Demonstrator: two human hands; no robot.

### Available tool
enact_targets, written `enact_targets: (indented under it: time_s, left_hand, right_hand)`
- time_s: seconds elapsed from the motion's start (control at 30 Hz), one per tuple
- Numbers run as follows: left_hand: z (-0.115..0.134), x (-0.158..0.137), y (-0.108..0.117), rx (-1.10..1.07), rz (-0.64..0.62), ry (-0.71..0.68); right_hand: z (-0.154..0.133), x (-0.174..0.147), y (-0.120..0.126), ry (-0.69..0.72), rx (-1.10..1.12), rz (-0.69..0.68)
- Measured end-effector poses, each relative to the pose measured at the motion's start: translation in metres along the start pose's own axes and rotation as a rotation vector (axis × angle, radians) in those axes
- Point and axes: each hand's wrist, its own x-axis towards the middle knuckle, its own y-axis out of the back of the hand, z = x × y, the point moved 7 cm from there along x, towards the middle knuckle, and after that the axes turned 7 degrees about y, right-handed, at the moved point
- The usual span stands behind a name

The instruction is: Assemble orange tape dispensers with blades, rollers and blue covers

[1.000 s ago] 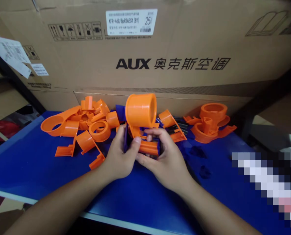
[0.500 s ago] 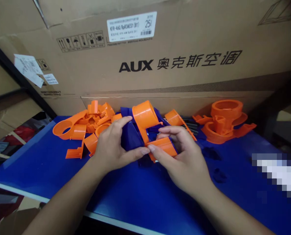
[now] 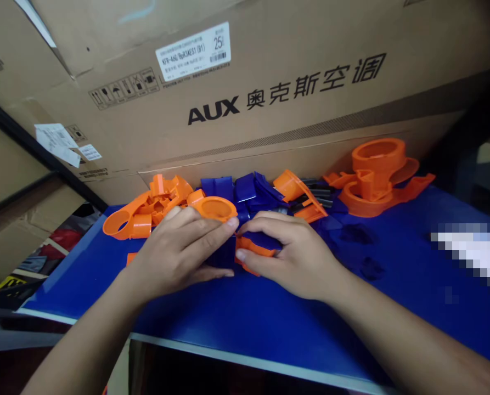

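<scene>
My right hand (image 3: 292,255) is closed around the boxy end of an orange plastic part (image 3: 255,249), thumb in front and fingers behind. Dark blue shows along the top of that end. An orange ring (image 3: 217,208), the part's other end, lies tilted beyond my left hand (image 3: 179,249). The left index fingertip presses near the ring's edge, close to the right fingertips. The left thumb is stretched out below, with a dark blue surface between it and the fingers. What the left palm covers is hidden.
Orange plastic parts are heaped at the left (image 3: 162,197), with more stacked at the right (image 3: 376,181). Blue plastic pieces (image 3: 255,189) lie behind my hands, beside another orange part (image 3: 294,189). A large cardboard box (image 3: 269,49) stands along the back of the blue tabletop (image 3: 245,318).
The orange part has tipped, its ring dropping from upright to nearly flat and shifting left. My left hand has rolled over it, and both hands' fingertips have drawn together. The view has tilted.
</scene>
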Motion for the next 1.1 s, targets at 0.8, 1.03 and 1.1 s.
enact_targets:
  time_s: [0.8,1.03,1.1]
  left_hand:
    - [-0.068,-0.059,-0.004,-0.858,0.697,1.397]
    - [-0.021,-0.065,-0.048,-1.063,0.968,1.544]
    - [-0.009,-0.065,-0.054,-0.997,0.978,1.571]
  right_hand:
    - [0.003,-0.002,-0.009,-0.127,0.046,0.030]
    - [-0.008,-0.005,-0.024,-0.070,0.112,-0.040]
    - [-0.012,-0.006,-0.027,-0.043,0.143,-0.038]
